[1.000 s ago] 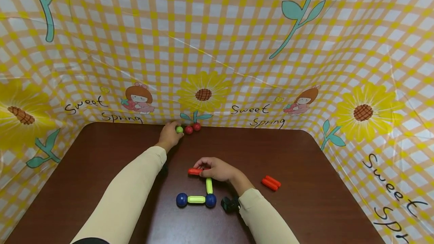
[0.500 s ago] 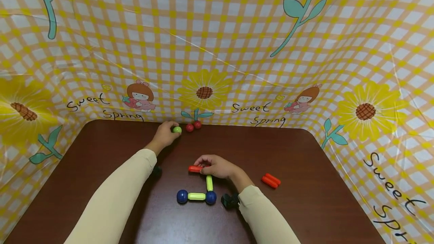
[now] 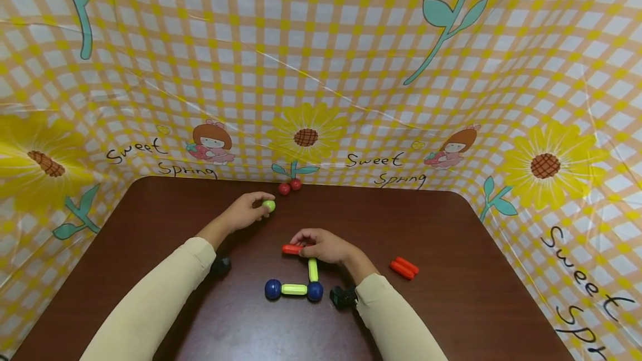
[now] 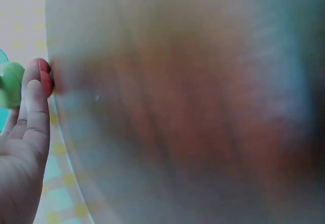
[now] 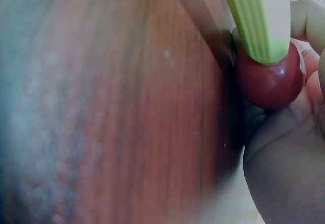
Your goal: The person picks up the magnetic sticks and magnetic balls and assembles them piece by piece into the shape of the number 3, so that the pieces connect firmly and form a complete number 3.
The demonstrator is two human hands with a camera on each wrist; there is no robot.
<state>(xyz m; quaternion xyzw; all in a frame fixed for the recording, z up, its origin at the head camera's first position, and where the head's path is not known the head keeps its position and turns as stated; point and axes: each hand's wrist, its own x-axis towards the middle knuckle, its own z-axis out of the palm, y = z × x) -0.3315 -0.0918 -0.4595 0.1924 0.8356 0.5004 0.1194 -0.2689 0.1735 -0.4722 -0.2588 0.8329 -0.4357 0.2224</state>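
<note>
Balls and rods across a table (image 3: 451, 227), a cloth (image 3: 341, 32) behind it
By the far edge sit two far balls (image 3: 284, 189), side by side; in front and to their left, the left hand (image 3: 244, 210) holds a small ball (image 3: 268, 205); nearer, the right hand (image 3: 327, 245) holds a gripped rod (image 3: 291, 249) jutting left and a joint ball (image 5: 271, 82), from which a lengthwise rod (image 3: 313, 270) runs to the right near ball (image 3: 315, 291); a crosswise rod (image 3: 294, 289) links that to the left near ball (image 3: 273, 289); paired rods (image 3: 404, 267) lie right of the right hand
</note>
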